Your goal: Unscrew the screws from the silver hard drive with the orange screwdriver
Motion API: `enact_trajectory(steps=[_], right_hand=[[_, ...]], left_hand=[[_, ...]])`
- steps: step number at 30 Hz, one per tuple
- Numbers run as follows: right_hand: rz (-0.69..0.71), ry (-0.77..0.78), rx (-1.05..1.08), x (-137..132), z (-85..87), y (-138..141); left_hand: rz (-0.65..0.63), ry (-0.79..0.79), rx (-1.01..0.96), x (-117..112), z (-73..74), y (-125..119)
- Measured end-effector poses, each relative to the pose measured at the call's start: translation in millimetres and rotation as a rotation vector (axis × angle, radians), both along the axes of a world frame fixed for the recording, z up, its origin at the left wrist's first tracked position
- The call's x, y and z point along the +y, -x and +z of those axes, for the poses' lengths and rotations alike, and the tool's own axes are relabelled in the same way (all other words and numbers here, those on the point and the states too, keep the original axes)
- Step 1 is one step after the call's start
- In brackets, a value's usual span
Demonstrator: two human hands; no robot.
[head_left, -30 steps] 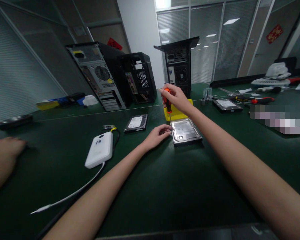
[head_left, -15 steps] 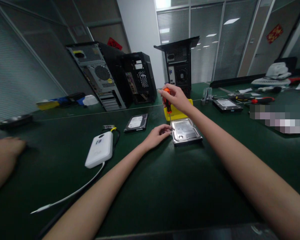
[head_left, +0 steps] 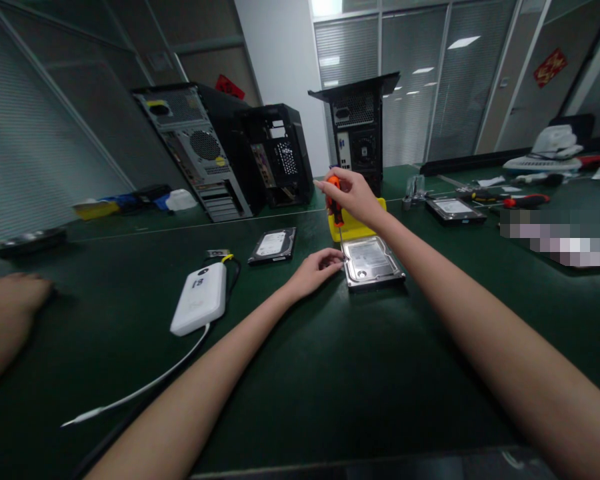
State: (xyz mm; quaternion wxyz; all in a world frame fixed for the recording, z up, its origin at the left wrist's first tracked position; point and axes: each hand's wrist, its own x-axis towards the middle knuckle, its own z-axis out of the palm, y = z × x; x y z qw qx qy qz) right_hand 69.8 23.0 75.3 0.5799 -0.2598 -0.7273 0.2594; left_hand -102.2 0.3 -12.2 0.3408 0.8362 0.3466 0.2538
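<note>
A silver hard drive lies flat on the green table, its metal cover facing up. My left hand rests at its left edge, curled fingers pinching the side near the screwdriver's tip. My right hand is closed around the orange and black handle of a screwdriver. The screwdriver stands nearly upright, with its shaft pointing down at the drive's left rim; the exact contact of the tip is too small to make out. Just behind the drive is a yellow holder, partly hidden by my right hand.
Another hard drive lies to the left, beside a white power bank with a cable. A third drive and red-handled pliers are at right. Computer cases stand behind. Another person's hand rests at the left edge.
Very little differs: my right hand's fingers have shifted slightly on the screwdriver handle. The drive and my left hand stay in place.
</note>
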Motion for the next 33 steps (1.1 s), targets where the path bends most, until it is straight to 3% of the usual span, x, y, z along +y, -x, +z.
enact_trajectory(steps=[15,27,33], right_hand=[[-0.104,-0.058,-0.048,6,-2.3,0],[-0.033,0.019,0.017,0,-8.6,3],[-0.113,-0.028,-0.043,4,-10.6,1]], left_hand=[[-0.002,-0.008,0.008,3,-3.7,1],[0.003,-0.006,-0.010,3,-4.7,1],[0.006,-0.005,-0.003,3,-4.5,1]])
